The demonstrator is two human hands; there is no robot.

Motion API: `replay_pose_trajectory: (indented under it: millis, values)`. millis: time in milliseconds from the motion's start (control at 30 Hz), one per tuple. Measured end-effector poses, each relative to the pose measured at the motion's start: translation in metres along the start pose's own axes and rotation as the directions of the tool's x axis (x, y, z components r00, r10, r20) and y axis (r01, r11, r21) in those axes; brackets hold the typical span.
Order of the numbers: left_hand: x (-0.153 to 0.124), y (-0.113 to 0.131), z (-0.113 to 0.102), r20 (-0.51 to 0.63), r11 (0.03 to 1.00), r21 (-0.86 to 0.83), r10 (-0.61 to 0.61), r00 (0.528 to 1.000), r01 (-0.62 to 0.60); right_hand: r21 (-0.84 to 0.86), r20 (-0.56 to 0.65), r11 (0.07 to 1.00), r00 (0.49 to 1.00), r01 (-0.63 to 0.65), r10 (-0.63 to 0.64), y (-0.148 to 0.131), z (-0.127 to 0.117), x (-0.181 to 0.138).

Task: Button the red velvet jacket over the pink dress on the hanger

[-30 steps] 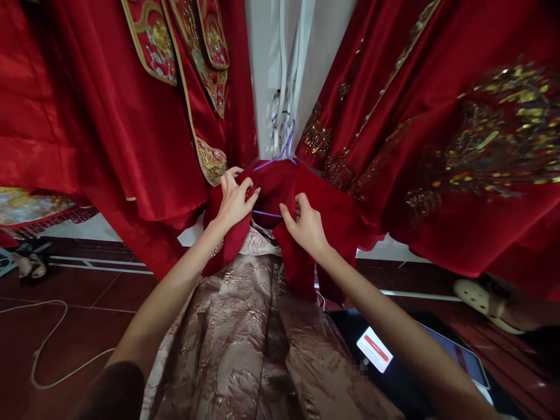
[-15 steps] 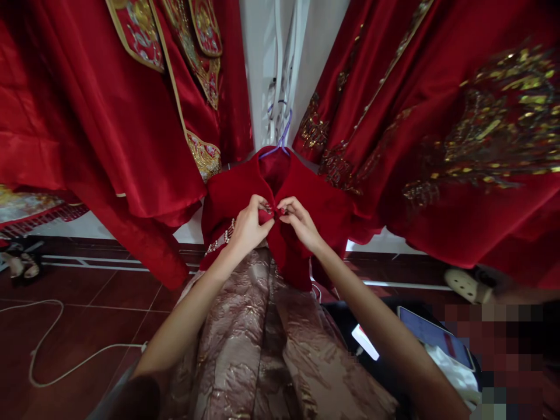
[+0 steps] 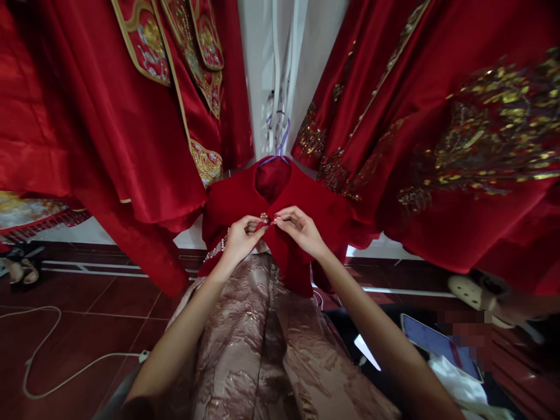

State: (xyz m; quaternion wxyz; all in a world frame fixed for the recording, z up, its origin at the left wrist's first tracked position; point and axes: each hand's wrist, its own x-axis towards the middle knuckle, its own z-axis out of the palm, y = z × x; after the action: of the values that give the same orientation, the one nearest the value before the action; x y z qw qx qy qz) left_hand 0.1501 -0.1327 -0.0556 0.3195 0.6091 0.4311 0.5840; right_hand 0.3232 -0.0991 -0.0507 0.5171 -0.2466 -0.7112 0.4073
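Note:
A red jacket with a stand-up collar hangs on a purple hanger in front of me. At its front opening, my left hand pinches the left edge of the cloth. My right hand pinches the other edge by a small red and pale fastening. The fingertips of both hands nearly meet there. Just above them, a beaded ornament shows on the jacket. A string of pearl-like beads hangs by my left wrist. Below, a shiny brown patterned skirt spreads toward me.
Red embroidered garments hang at left, and a gold-sequined red garment hangs at right. A white cable lies on the tiled floor. At lower right are a tablet, a white cloth and a pale clog.
Both hands have shifted slightly down in view, and my left hand has moved a little left. The jacket's collar opening also sits lower. The beaded ornament shows more clearly.

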Motion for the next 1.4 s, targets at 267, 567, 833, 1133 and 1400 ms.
replay_pose_trajectory:
  millis: [267, 567, 833, 1133, 1400]
  values:
    - [0.007, 0.018, -0.015, 0.251, 0.929, 0.302, 0.138, 0.958, -0.213, -0.093, -0.017, 0.995, 1.0, 0.02, -0.022, 0.001, 0.003, 0.004]
    - [0.017, 0.029, -0.016, 0.287, 0.82, 0.466, 0.214, 0.934, -0.332, -0.183, -0.151, 0.98, 0.983, 0.073, -0.101, -0.002, 0.018, -0.003]
    - [0.014, 0.019, -0.009, 0.223, 0.821, 0.483, 0.219, 0.95, -0.303, -0.268, -0.203, 0.963, 0.975, 0.038, -0.095, -0.008, 0.017, -0.009]
    - [0.013, 0.024, -0.003, 0.265, 0.704, 0.62, 0.227, 0.937, -0.346, -0.296, -0.184, 0.955, 0.981, 0.009, -0.066, -0.006, 0.015, -0.009]
    - [0.016, 0.026, 0.006, 0.275, 0.674, 0.646, 0.234, 0.932, -0.36, -0.282, -0.146, 0.959, 0.987, 0.025, -0.068, 0.005, 0.011, -0.007]
